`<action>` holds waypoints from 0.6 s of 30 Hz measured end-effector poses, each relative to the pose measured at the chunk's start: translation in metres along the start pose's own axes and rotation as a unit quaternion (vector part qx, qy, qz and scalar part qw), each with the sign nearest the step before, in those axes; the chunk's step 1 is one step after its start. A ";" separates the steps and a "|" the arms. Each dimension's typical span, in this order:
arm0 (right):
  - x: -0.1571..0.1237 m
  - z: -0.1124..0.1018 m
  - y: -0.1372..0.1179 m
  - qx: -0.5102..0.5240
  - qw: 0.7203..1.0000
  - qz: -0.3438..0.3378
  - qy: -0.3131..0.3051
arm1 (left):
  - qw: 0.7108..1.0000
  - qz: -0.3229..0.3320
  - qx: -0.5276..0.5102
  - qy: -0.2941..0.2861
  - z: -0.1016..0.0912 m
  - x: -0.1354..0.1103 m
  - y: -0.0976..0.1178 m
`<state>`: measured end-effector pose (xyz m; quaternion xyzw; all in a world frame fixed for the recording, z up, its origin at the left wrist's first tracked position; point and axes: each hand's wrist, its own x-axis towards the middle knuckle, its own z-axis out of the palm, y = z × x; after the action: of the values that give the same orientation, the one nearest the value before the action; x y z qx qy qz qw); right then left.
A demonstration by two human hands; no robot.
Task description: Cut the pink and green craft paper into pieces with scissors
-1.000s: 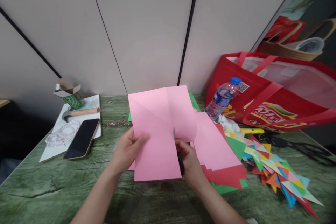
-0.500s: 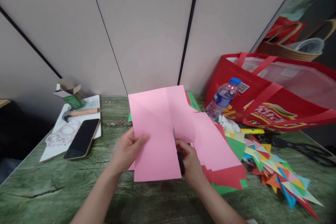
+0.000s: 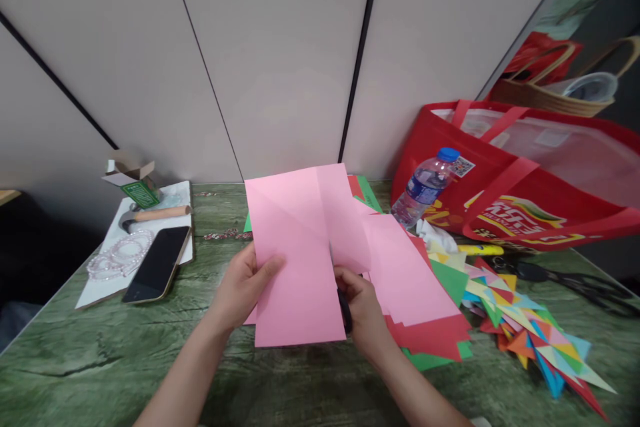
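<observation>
A pink sheet of paper (image 3: 295, 280) is held up over the table, slit from its lower edge to about halfway. My left hand (image 3: 250, 283) pinches its left side, thumb on the front. At the slit, my right hand (image 3: 361, 307) is closed round scissors (image 3: 345, 310); their black handle shows, while the blades are mostly hidden by the paper. The strip right of the cut bends away above my right hand. Behind and to the right lie more pink paper (image 3: 410, 280), red paper (image 3: 430, 339) and green paper (image 3: 425, 361).
Folded coloured paper pieces (image 3: 530, 320), black scissors (image 3: 575, 278), a water bottle (image 3: 425, 190) and a red bag (image 3: 500, 180) occupy the right. On the left are a phone (image 3: 157, 265), a hammer (image 3: 160, 213), beaded loops (image 3: 120, 255) and a small opened box (image 3: 137, 187).
The strip right of the cut has swung slightly left and curls back more. Both hands stay almost in the same place.
</observation>
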<state>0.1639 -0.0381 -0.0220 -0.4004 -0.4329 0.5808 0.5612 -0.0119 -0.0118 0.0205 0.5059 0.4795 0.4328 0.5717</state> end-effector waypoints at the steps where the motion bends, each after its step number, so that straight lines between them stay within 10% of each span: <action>1: 0.000 0.000 0.000 0.000 1.000 0.001 0.002 | 1.000 0.000 0.000 0.000 0.000 0.000 0.000; 18: -0.001 0.000 -0.002 0.020 1.000 0.015 0.008 | 1.000 0.000 0.004 -0.004 0.001 -0.001 0.002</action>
<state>0.1643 -0.0389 -0.0196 -0.4000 -0.4110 0.5946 0.5635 -0.0109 -0.0124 0.0227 0.5101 0.4782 0.4291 0.5718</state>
